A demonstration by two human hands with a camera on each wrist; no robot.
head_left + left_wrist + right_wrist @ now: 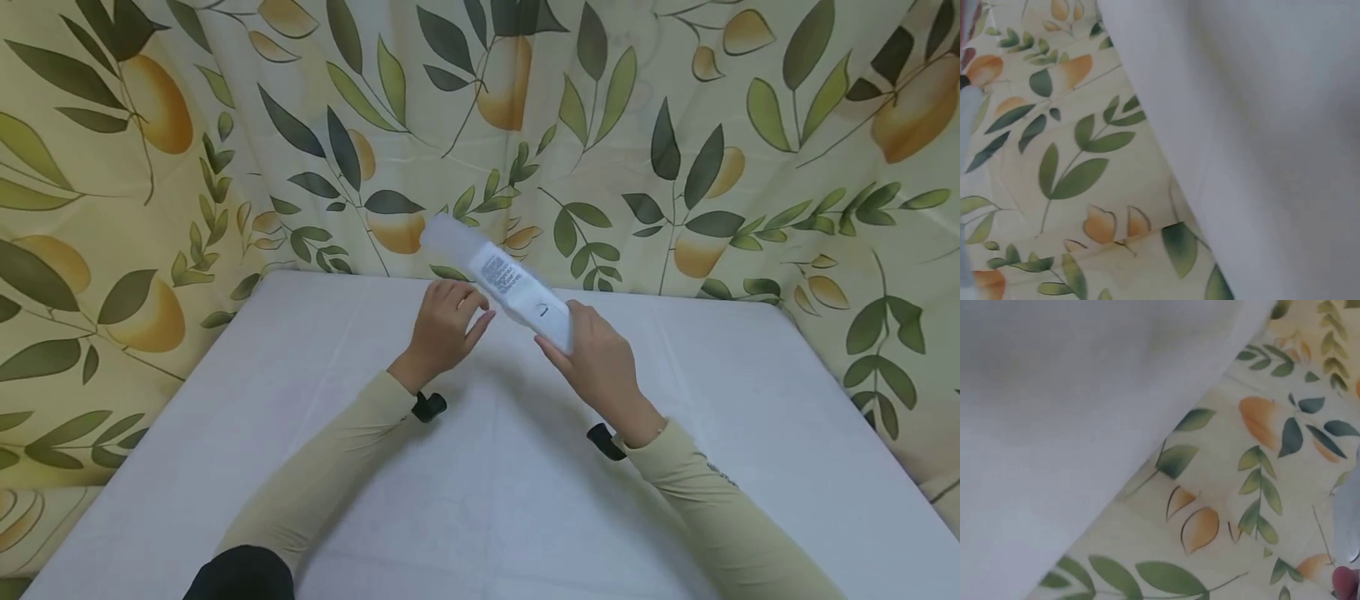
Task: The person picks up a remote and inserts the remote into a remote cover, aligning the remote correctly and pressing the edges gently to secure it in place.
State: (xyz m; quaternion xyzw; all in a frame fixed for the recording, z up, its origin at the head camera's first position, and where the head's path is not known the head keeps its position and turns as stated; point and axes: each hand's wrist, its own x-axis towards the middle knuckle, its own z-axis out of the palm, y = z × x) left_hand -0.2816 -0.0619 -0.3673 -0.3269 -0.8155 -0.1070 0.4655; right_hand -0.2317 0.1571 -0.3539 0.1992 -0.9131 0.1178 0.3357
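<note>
A white bottle (525,292) with a frosted, see-through cap (450,240) slants up to the left above the table. Dark small print shows on its side. My right hand (600,358) grips its lower end, the thumb along the near side. In the right wrist view a fingertip (1345,582) and a sliver of the bottle (1349,519) appear at the right edge. My left hand (446,329) is just below and left of the bottle's middle, its fingers loosely bent with nothing in them.
A white-covered table (480,500) lies under both arms. Behind and beside it hangs a cloth (585,167) printed with leaves and orange fruit. Black wrist straps (429,407) show at the sleeve cuffs.
</note>
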